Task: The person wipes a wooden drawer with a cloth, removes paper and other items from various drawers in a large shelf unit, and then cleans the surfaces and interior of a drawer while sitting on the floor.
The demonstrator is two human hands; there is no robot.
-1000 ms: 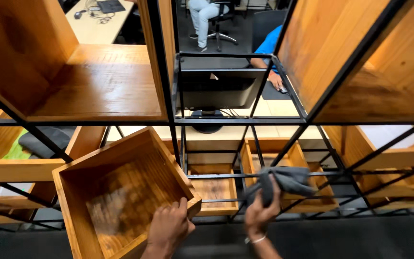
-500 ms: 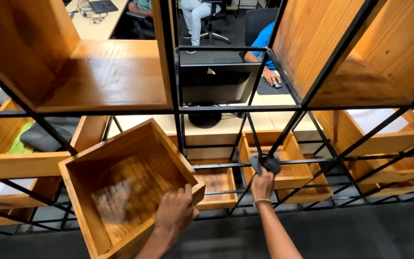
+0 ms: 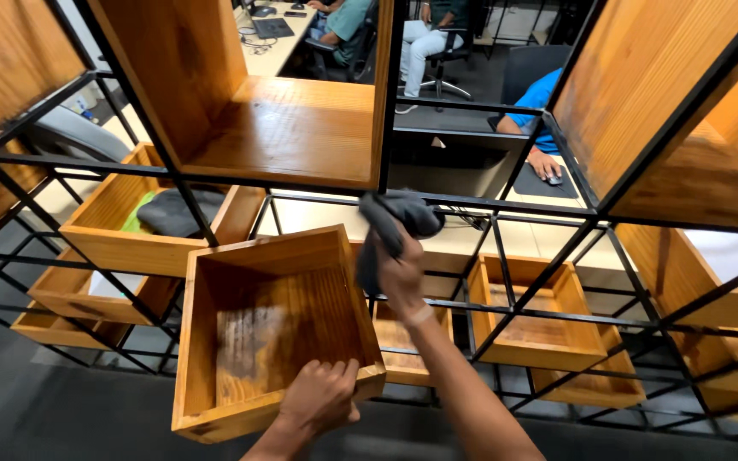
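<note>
Gripping the near right edge of the open wooden box, the left hand holds it tilted out of the black metal frame; the right hand, fingers closed round a grey cloth, is raised above it. Pale smears on the box floor suggest wiping is unfinished.

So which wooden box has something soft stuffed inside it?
The wooden box on the left, behind the black bars: it holds a dark bundle with green cloth. The box the left hand grips is bare inside.
</note>
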